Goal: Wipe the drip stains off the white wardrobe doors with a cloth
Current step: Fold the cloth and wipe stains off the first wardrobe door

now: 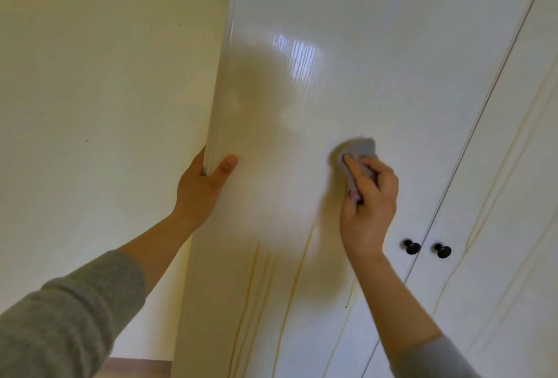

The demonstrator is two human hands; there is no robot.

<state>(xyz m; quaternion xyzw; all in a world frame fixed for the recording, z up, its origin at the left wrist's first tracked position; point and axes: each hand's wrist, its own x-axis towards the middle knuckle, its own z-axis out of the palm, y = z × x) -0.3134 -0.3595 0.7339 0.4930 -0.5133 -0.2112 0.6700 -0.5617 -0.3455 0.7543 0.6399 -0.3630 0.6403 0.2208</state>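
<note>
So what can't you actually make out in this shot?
Head view:
- Fingers of the left hand: hidden behind the wardrobe door edge it holds.
- The cloth: motion-blurred and partly covered by the right hand; texture unclear.
- The drip stains: lower ends cut off by the bottom frame edge.
- Door under the cloth: stained or clean, cannot tell.

Cloth (359, 149): one, grey.
Hands: two; left hand (199, 187) left of the cloth, right hand (370, 205) on it.
Doors: two; left door (347, 45) behind the cloth, right door (528, 136) to its right.
Knobs (412, 247): two, black, below-right of the cloth.
Drip streaks (297, 278): several below the cloth, too faint to count.
</note>
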